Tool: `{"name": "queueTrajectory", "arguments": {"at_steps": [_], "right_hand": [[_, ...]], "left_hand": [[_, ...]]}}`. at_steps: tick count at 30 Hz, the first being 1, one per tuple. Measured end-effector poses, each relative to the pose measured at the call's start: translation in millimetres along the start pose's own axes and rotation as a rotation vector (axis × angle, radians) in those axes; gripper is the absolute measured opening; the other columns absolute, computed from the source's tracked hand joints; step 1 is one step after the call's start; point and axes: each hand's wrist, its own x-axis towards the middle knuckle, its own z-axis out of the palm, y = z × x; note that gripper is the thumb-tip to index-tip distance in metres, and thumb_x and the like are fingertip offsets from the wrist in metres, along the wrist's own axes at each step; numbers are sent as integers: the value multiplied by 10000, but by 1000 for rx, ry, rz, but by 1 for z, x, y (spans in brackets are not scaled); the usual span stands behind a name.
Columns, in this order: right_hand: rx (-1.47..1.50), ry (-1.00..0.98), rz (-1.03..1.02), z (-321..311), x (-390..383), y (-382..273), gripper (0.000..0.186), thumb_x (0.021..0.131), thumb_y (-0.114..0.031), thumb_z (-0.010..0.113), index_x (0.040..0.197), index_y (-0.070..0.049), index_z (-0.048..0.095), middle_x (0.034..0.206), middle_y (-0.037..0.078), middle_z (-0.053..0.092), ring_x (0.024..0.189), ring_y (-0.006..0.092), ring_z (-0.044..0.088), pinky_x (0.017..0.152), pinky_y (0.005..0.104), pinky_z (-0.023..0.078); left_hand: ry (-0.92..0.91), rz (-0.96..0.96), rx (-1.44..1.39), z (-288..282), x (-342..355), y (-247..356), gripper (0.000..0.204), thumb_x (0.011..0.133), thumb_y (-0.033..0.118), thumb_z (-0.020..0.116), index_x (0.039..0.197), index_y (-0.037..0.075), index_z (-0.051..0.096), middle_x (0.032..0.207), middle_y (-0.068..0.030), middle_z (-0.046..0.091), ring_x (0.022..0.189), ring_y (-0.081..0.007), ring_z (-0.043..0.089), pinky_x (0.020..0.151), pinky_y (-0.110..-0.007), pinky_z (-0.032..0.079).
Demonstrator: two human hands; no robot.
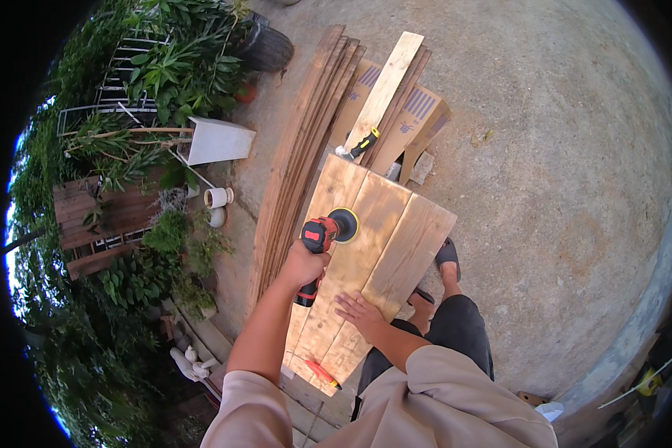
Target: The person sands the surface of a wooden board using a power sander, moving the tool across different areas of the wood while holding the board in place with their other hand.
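My left hand (307,266) is wrapped round the handle of a red and black cordless drill (319,234). A round black sanding disc with a yellow rim (344,225) is fitted to its front and rests against a wooden panel (384,216) made of several boards. The panel's surface is patchy, pale in places and darker brown along the right board. My right hand (360,311) lies flat on the panel, fingers spread, nearer to me than the disc. A slim red tool with a dark end (322,375) lies on the panel's near end.
Beyond the panel, a black and yellow handled tool (364,142) lies on a pale plank (388,82). Long brown boards (299,149) are stacked on the left, beside flattened cardboard (411,127). Potted plants, a white planter (220,140) and a small pot (218,197) stand further left. My sandalled foot (447,257) is at the right.
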Motion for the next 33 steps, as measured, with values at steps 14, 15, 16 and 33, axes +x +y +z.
{"name": "queueTrajectory", "arguments": {"at_steps": [14,15,16,33], "right_hand": [[10,-19,-7,4,0,-1,739,887,-209,519,1544,-159,185,1643,50,6,1510,228,-7,1210,485,-38],[8,42,6,8,0,-1,737,887,-216,513,1544,-155,184,1643,51,5,1510,228,-5,1211,482,-39],[9,72,12,5,0,-1,737,886,-220,510,1544,-153,183,1643,51,5,1510,228,-4,1211,480,-39],[-41,34,27,4,-1,-4,541,974,-226,339,1510,-207,263,1642,20,24,1507,231,18,1215,478,-24]], "left_hand": [[-54,43,79,9,15,48,160,747,-13,584,896,20,536,682,-64,575,498,-185,600,462,-340,487],[-60,49,74,9,17,51,154,745,-11,586,888,19,537,682,-65,578,497,-186,601,461,-341,486],[-61,49,76,8,18,52,154,745,-11,586,888,19,537,682,-65,578,497,-186,601,461,-341,486],[-2,86,141,8,26,72,77,753,34,613,800,7,559,620,-79,585,497,-181,595,479,-355,489]]}}
